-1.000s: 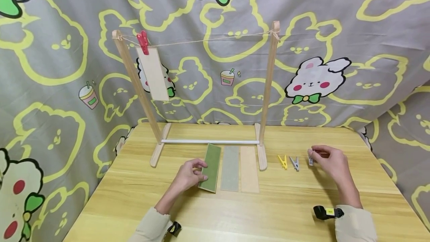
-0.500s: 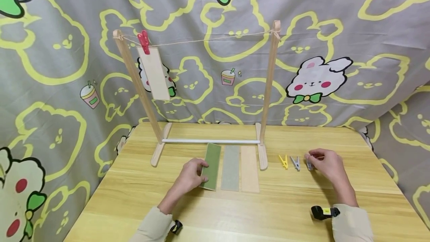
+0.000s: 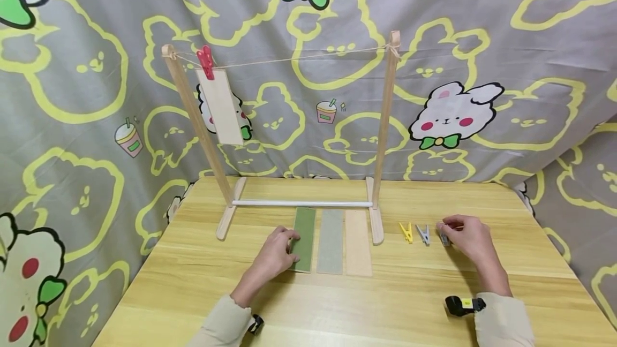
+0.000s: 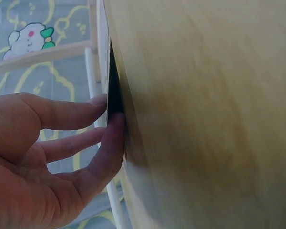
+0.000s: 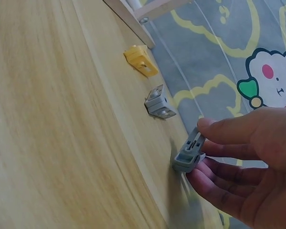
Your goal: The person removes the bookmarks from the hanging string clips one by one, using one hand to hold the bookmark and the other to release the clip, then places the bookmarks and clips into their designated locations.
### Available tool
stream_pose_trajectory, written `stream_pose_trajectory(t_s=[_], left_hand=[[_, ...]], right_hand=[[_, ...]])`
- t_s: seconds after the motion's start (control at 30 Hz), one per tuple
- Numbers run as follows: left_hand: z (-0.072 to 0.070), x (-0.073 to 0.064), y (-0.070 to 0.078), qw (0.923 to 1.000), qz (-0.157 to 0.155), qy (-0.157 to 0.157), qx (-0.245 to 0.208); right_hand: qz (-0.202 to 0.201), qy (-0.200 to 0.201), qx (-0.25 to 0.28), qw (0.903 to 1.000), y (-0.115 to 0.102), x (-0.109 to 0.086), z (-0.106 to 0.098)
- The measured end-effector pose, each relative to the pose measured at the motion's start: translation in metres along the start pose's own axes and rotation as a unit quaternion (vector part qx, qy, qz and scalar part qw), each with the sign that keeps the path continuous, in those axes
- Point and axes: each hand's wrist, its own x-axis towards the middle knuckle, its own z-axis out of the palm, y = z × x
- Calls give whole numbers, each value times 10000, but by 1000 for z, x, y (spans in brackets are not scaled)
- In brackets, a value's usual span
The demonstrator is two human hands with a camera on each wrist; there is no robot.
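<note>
My left hand (image 3: 276, 250) pinches the left edge of a green rectangular panel (image 3: 303, 240) between thumb and fingers. In the left wrist view that edge is tipped slightly off the table, with a dark gap (image 4: 115, 86) beneath. To its right lie a grey panel (image 3: 330, 241) and a pale wood-coloured panel (image 3: 358, 242). My right hand (image 3: 469, 237) pinches a grey clothespin (image 5: 190, 151) at the table surface. Beside it, apart from the hand, are another grey clothespin (image 3: 423, 234) and a yellow clothespin (image 3: 406, 233).
Behind the panels stands a wooden frame (image 3: 384, 133) with a white crossbar (image 3: 301, 203) and a string (image 3: 299, 58) between its posts. A red clothespin (image 3: 205, 61) holds a pale panel (image 3: 220, 106) on the string. A patterned curtain (image 3: 530, 122) hangs behind the table (image 3: 385, 304).
The green panel has come down from a tilt and lies straighter beside the grey one. My right hand has shifted a little left with the grey clothespin.
</note>
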Motion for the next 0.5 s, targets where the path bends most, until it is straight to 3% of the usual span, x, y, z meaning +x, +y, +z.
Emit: stream_pose_trajectory(t_s=[0.5], left_hand=[[0, 1, 2, 9980, -181, -129, 594]], right_hand=[[45, 97, -303, 9995, -4, 1, 7]])
